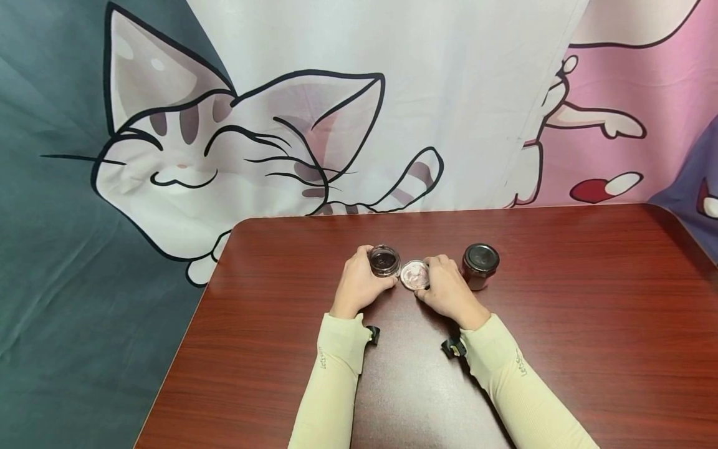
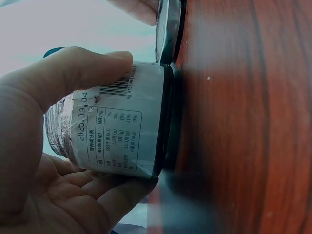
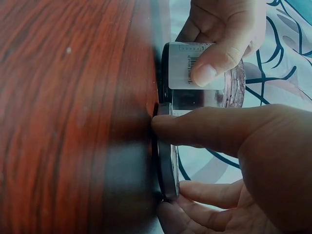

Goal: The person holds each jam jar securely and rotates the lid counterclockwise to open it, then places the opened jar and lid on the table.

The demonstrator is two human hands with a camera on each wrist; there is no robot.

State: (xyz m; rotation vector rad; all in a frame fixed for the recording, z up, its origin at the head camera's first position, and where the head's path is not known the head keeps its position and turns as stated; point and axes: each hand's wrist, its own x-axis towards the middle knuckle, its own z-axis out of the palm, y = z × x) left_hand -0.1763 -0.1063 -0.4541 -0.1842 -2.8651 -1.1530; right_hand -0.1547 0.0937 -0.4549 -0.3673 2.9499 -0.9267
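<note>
An uncapped glass jar [image 1: 384, 260] with dark contents stands upright on the table. My left hand [image 1: 360, 282] grips it round the side, thumb in front over the white label [image 2: 119, 117] with its barcode and printed table. Right beside the jar, a round lid [image 1: 414, 275] lies low at the tabletop, its pale inner face up. My right hand [image 1: 447, 287] pinches the lid's rim between thumb and fingers, as the right wrist view shows from the side. Just right of that hand is a second jar [image 1: 480, 265], upright with a dark lid on.
The reddish-brown wooden table [image 1: 258, 349] has its far edge against a curtain [image 1: 477, 93] printed with cartoon cats. Black wrist cameras sit at both cuffs, below the light yellow-green sleeves [image 1: 331, 386].
</note>
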